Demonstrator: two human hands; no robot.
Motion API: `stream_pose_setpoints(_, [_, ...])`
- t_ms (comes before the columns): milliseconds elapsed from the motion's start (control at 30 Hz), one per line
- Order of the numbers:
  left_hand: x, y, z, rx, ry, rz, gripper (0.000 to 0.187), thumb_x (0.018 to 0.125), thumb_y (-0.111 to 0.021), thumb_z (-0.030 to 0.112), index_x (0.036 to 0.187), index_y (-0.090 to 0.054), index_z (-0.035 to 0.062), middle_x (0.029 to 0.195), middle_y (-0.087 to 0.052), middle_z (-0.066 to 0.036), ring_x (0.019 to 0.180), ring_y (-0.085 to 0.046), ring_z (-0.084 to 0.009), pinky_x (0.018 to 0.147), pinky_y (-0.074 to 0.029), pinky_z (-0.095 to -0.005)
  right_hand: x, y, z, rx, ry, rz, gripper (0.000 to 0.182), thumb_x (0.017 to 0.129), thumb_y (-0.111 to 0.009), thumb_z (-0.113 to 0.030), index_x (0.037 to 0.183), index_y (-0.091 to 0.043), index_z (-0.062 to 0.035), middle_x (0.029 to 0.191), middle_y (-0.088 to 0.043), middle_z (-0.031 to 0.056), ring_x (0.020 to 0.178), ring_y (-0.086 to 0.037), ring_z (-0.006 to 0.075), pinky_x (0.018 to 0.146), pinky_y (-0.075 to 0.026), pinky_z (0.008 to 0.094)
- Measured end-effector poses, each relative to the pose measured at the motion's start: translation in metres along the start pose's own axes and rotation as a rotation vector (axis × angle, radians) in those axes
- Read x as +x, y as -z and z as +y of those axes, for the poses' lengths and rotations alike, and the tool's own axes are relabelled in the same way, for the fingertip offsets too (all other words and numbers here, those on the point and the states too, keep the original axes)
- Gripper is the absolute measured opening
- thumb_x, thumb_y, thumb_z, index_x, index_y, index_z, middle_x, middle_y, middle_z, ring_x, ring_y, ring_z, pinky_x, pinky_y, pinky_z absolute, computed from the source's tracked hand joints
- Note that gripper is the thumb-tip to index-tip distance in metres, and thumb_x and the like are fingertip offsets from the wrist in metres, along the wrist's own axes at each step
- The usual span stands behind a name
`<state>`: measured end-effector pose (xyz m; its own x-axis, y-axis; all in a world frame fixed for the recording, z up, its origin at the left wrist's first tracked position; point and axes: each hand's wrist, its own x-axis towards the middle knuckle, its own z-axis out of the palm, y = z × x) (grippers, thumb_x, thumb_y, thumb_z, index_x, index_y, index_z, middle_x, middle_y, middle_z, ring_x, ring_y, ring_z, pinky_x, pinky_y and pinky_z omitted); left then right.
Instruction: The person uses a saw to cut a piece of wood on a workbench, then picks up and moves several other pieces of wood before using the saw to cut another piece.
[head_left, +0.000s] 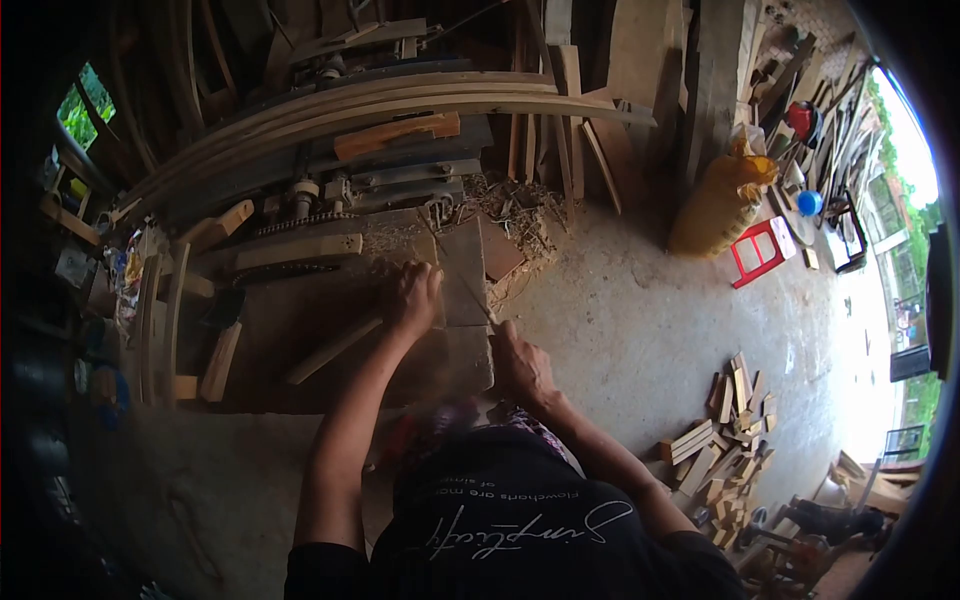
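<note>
Pressing flat on the wooden board (462, 275), the left hand (415, 297) lies released; beside the board, the right hand (522, 365) grasps a saw (470, 290).

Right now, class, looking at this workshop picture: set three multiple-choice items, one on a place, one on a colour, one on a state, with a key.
1. Where does the pile of wood offcuts lie?
A. On the concrete floor, to the person's right
B. On the workbench
C. Inside the sack

2. What colour is the small stool?
A. Blue
B. Red
C. White

3. How is the left hand placed?
A. Hanging at the side
B. Raised in the air
C. Pressed down on the board

Key: 1 A, the pile rests on bare floor. 2 B, its frame shows red beside the yellow sack. 3 C, the fingers lie on the board's edge while the right hand grips a thin tool.
</note>
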<state>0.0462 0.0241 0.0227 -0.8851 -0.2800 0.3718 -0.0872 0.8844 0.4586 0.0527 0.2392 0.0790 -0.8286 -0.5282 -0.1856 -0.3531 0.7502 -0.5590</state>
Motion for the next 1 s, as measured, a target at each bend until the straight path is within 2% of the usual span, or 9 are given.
stream_pose_setpoints(67, [-0.002,-0.003,-0.001,-0.011,0.008,0.019,0.02,0.088,-0.049,0.025,0.089,-0.053,0.0057,0.089,-0.053,-0.016,0.082,-0.055,-0.0349,0.066,-0.044,-0.0441,0.004,-0.003,-0.007,0.017,0.055,0.0,0.014,0.088,-0.04,-0.016,0.094,-0.038,-0.0037,0.08,-0.058,0.0234,0.074,-0.059,0.0428,0.061,-0.046,0.0509])
stream_pose_setpoints(233, [-0.006,-0.008,0.004,0.03,0.12,-0.046,0.024,0.089,-0.047,0.027,0.094,-0.051,0.0041,0.094,-0.051,-0.019,0.089,-0.051,-0.0388,0.073,-0.042,-0.048,0.017,-0.025,0.0,0.079,0.108,0.049,0.012,0.088,-0.04,-0.014,0.093,-0.038,-0.0037,0.08,-0.058,0.0221,0.073,-0.059,0.042,0.061,-0.047,0.0503])
stream_pose_setpoints(367, [-0.007,-0.013,-0.002,0.173,0.059,-0.015,0.028,0.091,-0.042,0.027,0.104,-0.049,0.003,0.1,-0.05,-0.022,0.091,-0.05,-0.0418,0.075,-0.04,-0.0487,0.02,-0.035,0.005,0.05,0.117,0.041,0.011,0.087,-0.039,-0.013,0.094,-0.039,-0.0042,0.08,-0.059,0.0213,0.073,-0.061,0.0402,0.061,-0.048,0.0489])
stream_pose_setpoints(433, [0.001,-0.002,0.007,0.205,0.167,-0.166,0.031,0.09,-0.042,0.028,0.108,-0.049,0.003,0.104,-0.05,-0.022,0.094,-0.05,-0.0422,0.078,-0.039,-0.0504,0.019,-0.035,0.006,0.039,0.106,0.022,0.011,0.087,-0.039,-0.013,0.094,-0.038,-0.0041,0.081,-0.059,0.0211,0.073,-0.061,0.0395,0.061,-0.049,0.0482])
stream_pose_setpoints(600, [-0.007,-0.018,-0.008,0.299,0.111,-0.098,0.032,0.091,-0.041,0.03,0.106,-0.051,0.003,0.105,-0.051,-0.022,0.099,-0.049,-0.042,0.086,-0.038,-0.0502,0.014,-0.035,0.005,-0.02,0.088,-0.009,0.012,0.085,-0.041,-0.01,0.094,-0.038,-0.0029,0.08,-0.059,0.0208,0.073,-0.062,0.0363,0.062,-0.05,0.0465])
stream_pose_setpoints(667, [-0.01,-0.023,-0.01,0.406,0.044,-0.026,0.03,0.089,-0.043,0.031,0.103,-0.052,0.0058,0.1,-0.054,-0.019,0.098,-0.051,-0.0385,0.092,-0.038,-0.0463,0.015,-0.034,0.003,-0.029,0.09,0.012,0.011,0.085,-0.041,-0.01,0.094,-0.039,-0.0028,0.078,-0.059,0.0204,0.072,-0.063,0.0354,0.061,-0.05,0.0455])
stream_pose_setpoints(833, [0.001,-0.002,0.018,0.365,0.09,-0.108,0.026,0.091,-0.039,0.025,0.094,-0.051,0.0023,0.099,-0.055,-0.018,0.096,-0.053,-0.0336,0.094,-0.037,-0.0439,0.044,-0.036,-0.011,0.036,0.094,0.043,0.009,0.085,-0.041,-0.008,0.092,-0.04,-0.0026,0.075,-0.06,0.0185,0.069,-0.063,0.0338,0.06,-0.051,0.0421])
stream_pose_setpoints(933, [0.003,0.0,0.015,0.276,0.164,-0.241,0.035,0.092,-0.035,0.029,0.101,-0.05,-0.0009,0.104,-0.053,-0.023,0.103,-0.048,-0.0401,0.099,-0.032,-0.0471,0.04,-0.031,-0.01,0.035,0.132,0.059,0.008,0.084,-0.042,-0.007,0.091,-0.04,-0.0028,0.077,-0.061,0.0191,0.07,-0.063,0.034,0.06,-0.05,0.0415])
stream_pose_setpoints(1000, [0.0,-0.01,0.007,0.406,0.04,-0.08,0.025,0.091,-0.039,0.025,0.093,-0.05,0.0033,0.095,-0.055,-0.017,0.096,-0.053,-0.0335,0.094,-0.037,-0.0431,0.021,-0.024,-0.004,-0.005,0.103,-0.006,0.008,0.084,-0.042,-0.007,0.091,-0.04,-0.003,0.077,-0.061,0.0192,0.07,-0.063,0.0342,0.06,-0.05,0.0415])
